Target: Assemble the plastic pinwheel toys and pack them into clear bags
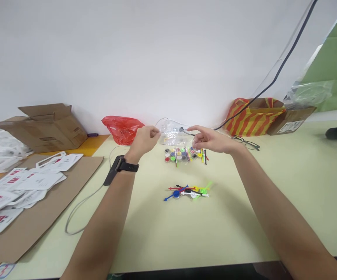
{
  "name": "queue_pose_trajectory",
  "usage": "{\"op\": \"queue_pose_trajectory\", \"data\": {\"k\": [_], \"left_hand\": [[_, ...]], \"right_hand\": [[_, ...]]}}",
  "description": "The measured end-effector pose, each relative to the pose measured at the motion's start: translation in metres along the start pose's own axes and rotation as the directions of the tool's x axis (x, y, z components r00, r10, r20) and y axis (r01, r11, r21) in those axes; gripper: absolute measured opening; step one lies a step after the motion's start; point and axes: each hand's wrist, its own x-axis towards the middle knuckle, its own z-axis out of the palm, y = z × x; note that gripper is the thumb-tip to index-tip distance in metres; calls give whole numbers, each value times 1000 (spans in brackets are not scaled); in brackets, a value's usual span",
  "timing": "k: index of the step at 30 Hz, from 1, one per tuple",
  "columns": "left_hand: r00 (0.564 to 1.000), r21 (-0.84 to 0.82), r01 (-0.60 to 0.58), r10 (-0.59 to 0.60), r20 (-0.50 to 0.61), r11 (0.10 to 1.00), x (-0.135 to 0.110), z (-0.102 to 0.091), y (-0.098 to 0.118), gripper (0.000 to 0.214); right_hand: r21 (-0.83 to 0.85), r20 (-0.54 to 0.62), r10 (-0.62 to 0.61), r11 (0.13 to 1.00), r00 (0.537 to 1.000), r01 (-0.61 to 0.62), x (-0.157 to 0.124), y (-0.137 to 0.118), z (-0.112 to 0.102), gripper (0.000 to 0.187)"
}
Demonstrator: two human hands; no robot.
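Head view: from my remote seat I watch both bare hands reach out over a pale table (pixel 229 217) toward a white wall (pixel 168 58).
Left hand (pixel 144 140): the grip has its thumb and fingertips drawn close together beside the left edge of a clear plastic bag (pixel 171 136); I can't make out whether any film is pinched there.
Right hand (pixel 210 140): the grip looks loosely spread, forefinger stretched out and the rest curled, above the right end of the small pieces; I see nothing held.
Clear film: the clear plastic bag lies between the hands, near the wall; I judge it light, limp and slippery, best pinched at an edge.
Round pieces (pixel 179 158): coloured discs cluster just on the near side of the bag, with thin arrows (pixel 205 156) at their right end; I expect them light, hard and smooth, better taken by the rim.
Arrow spinners (pixel 187 191): blue, white, red, black, yellow and green ones overlap in a heap closer to the camera; I'd call them light and stiff, with slim shafts that could bend, so I'd take hold at the round hub.
Surroundings: I see a red bag (pixel 123 130) left of the hands, and glasses (pixel 247 143) to the right.
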Motion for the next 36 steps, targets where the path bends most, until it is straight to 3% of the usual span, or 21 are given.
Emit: {"op": "queue_pose_trajectory", "data": {"k": [3,6,9,12,15,18,23,29,36], "left_hand": [[984,206,-156,169,-50,966,-5,8,8,19],[912,334,-347,398,-96,876,-14,18,30,42],[849,408,-342,465,-251,846,-22,23,56,63],[806,355,-390,501,-314,850,-29,21,73,62],[797,163,-580,597,-86,798,-36,17,84,33],[722,11,-688,682,122,726,-45,17,95,9],[639,104,-762,717,281,639,-57,26,110,15],[624,239,-780,689,368,578,-62,29,114,15],[621,275,-783,670,407,559,-65,26,115,15]], "right_hand": [[3,-129,12,1000,992,-12,-2,-3,-3,55],[29,-201,25,999,979,-20,-2,-9,0,45],[42,-249,13,999,968,-2,-1,-10,4,38],[46,-282,-30,998,959,45,0,-10,3,32],[72,-256,-106,989,961,128,-1,-14,-1,26],[129,-182,-117,981,976,141,-5,-22,-2,24],[184,-57,-68,980,996,78,-13,-34,-3,29],[158,104,-2,987,995,-15,-18,-34,-6,27],[183,114,-3,983,993,-18,-20,-40,-4,26]]}}
